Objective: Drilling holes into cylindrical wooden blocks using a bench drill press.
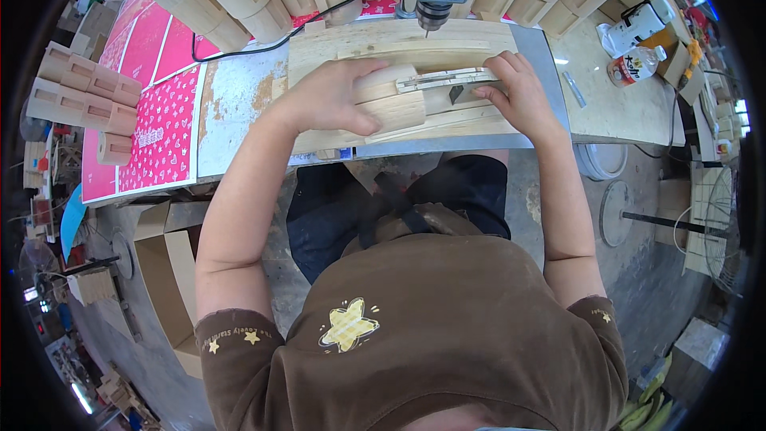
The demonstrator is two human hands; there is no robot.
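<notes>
My left hand [335, 97] is closed round the left end of a pale, rounded wooden block [405, 109], thumb on the near side and fingers on the far side. My right hand [517, 96] pinches the right end of a narrow, light-coloured strip-like piece [447, 78], whose left end lies against the block. Below that strip, near my right thumb, shows a small dark part [456, 95]; what it belongs to I cannot make out. Both pieces are over a wooden jig board [319, 41] with raised strips. Beyond my hands, the bit of a small bench drill [434, 16] points down at the board.
Stacked wooden cylinders [227, 0] line the back, with more slotted ones [84, 88] at the left. A black cable [319, 17] crosses behind the board. To the right are a bottle [636, 66], a white spray can [638, 28] and a marker-like stick [574, 88]. An open carton [163, 271] stands lower left.
</notes>
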